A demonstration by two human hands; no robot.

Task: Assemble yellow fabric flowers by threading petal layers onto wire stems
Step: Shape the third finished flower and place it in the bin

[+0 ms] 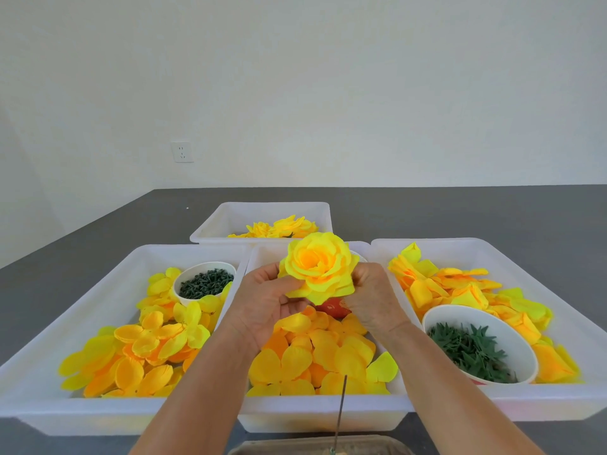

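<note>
A full yellow fabric flower (320, 267) with an orange heart is held up over the middle tray (323, 413). My left hand (267, 300) grips its lower left petals from beneath. My right hand (372, 298) pinches its right side with curled fingers. Loose yellow and orange petal layers (315, 356) fill the middle tray below. A thin wire stem (341, 412) stands upright at the near edge, rising from a brown block (320, 447).
A left tray (82, 323) holds petals and a white bowl of dark green pieces (205, 282). The right tray (558, 399) holds petals and a bowl of green calyx pieces (473, 349). A far tray (262, 221) contains finished flowers. A red object (335, 307) lies under the flower.
</note>
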